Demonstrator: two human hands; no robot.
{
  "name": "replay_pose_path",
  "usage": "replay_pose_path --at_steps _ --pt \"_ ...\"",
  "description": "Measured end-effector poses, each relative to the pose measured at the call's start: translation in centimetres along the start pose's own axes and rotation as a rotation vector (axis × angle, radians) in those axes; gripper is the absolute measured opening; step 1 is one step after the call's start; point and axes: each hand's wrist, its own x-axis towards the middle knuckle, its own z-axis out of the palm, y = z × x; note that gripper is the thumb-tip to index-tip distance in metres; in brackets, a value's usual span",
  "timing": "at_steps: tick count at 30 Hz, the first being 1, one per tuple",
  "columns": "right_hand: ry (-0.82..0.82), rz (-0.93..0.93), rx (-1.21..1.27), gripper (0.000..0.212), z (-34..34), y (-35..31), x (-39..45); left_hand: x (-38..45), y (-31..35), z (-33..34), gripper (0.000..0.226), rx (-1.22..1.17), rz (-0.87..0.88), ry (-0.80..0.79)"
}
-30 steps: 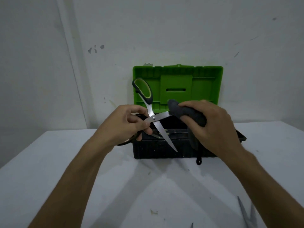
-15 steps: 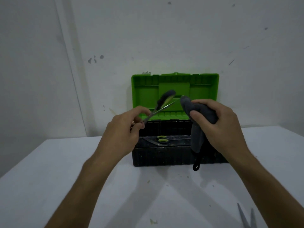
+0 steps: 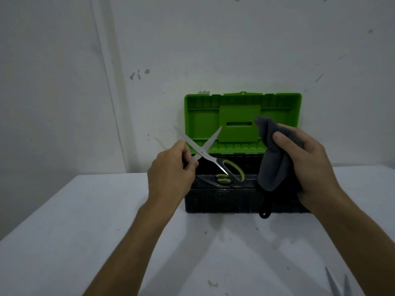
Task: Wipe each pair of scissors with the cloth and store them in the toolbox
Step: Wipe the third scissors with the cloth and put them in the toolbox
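My left hand (image 3: 171, 174) grips a pair of scissors (image 3: 203, 149) with green and black handles. Their blades are spread in an X and point up and to the left, and one handle loop (image 3: 232, 167) hangs over the open toolbox (image 3: 222, 201). My right hand (image 3: 307, 159) holds a dark grey cloth (image 3: 271, 159) bunched up to the right of the scissors, apart from the blades. Another pair of scissors (image 3: 220, 178) with green handles lies inside the black box. The green lid (image 3: 241, 120) stands upright against the wall.
The toolbox sits at the back of a white table (image 3: 106, 231), against a white wall. The blade tips of one more pair of scissors (image 3: 337, 283) show at the bottom right edge. A black loop (image 3: 264, 214) hangs from the cloth in front of the box.
My left hand has turned the scissors round, so the blades now point up and left and the handle hangs over the box. The cloth has come off the blade and moved right.
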Motion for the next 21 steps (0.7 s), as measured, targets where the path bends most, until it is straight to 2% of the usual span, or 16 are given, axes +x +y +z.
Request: replay_pose_path --at_steps 3,7,10,13,18,21 --pt "-0.029 0.126 0.192 0.029 0.6 0.3 0.0 -0.1 0.7 0.2 0.028 -0.046 -0.013 -0.008" --pt "-0.089 0.267 0.333 0.044 1.8 1.3 -0.7 -0.3 1.4 0.7 0.032 -0.380 -0.179 -0.169" --pt "-0.173 0.334 0.402 0.039 2.6 1.9 -1.8 -0.6 2.2 0.9 0.034 -0.687 -0.304 -0.268" --pt "-0.252 0.362 0.457 0.037 3.8 2.3 -2.6 -0.8 2.7 1.3 0.039 -0.851 -0.402 -0.312" --pt "-0.195 0.327 0.466 0.039 3.3 1.7 -2.4 -0.9 2.6 1.7 0.013 -0.805 -0.394 -0.302" --pt "-0.189 0.307 0.493 0.040 2.5 1.3 -2.1 -0.9 2.6 1.8 0.011 -0.780 -0.388 -0.331"
